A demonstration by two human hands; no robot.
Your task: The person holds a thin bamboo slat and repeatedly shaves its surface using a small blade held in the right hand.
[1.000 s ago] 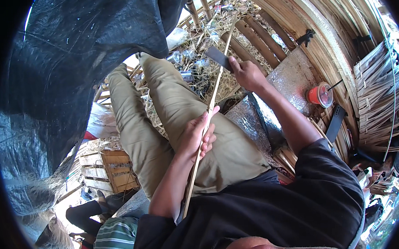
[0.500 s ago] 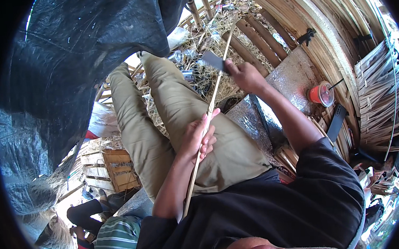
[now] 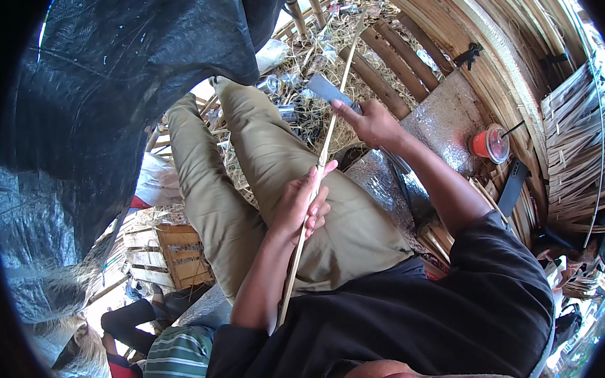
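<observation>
A long thin bamboo strip (image 3: 328, 134) runs from below my left forearm up past my knees toward the straw. My left hand (image 3: 302, 201) is closed around the strip over my right thigh. My right hand (image 3: 371, 122) grips the handle of a flat-bladed knife (image 3: 327, 90), its grey blade lying against the strip further up. I sit with legs in khaki trousers (image 3: 268, 191) stretched out, wearing a black shirt.
A red cup with a straw (image 3: 489, 143) and a dark phone (image 3: 512, 187) lie on the bamboo-slat floor at right. Bundles of split bamboo strips (image 3: 577, 147) are stacked far right. Black tarpaulin (image 3: 126, 82) hangs at left. Another person in a striped shirt (image 3: 178, 363) is below left.
My right hand with the knife has slid a little up along the strip, away from my left hand. The left hand keeps its hold at the thigh.
</observation>
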